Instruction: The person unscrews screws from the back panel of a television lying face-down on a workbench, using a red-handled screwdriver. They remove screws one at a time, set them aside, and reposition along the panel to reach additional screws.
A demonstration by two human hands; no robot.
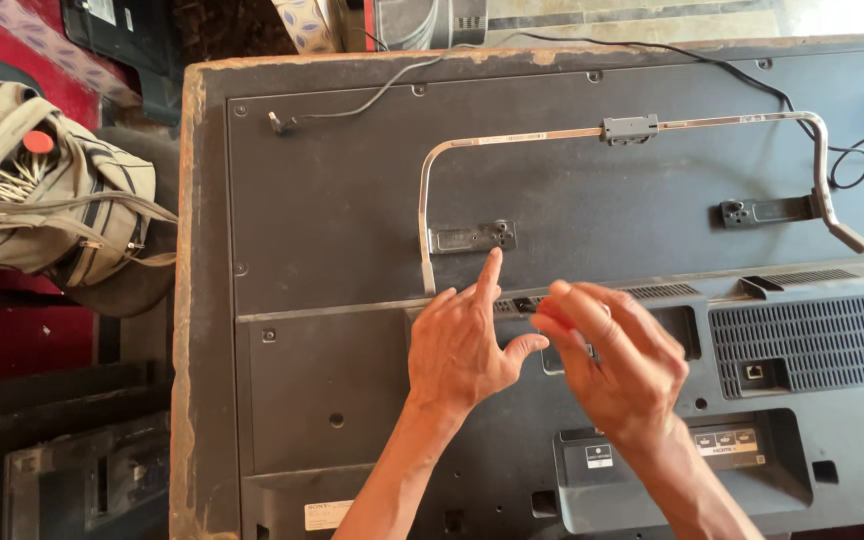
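Big flat black plastic television back (352,200) under hands: looks heavy, stiff, breakable; lift by edges. Left hand (457,350) open, pointing. Right hand (612,365) pinching something small; cannot tell what.

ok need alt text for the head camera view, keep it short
Two bare hands, left hand and right hand, meet over the dark back panel of a flat television lying face down on a worn table. A tan bag sits to the left.

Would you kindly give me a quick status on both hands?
Left hand flat on dark television back panel, forefinger extended. Right hand blurred, fingertips pinched beside it. Thin black cable lies clear.
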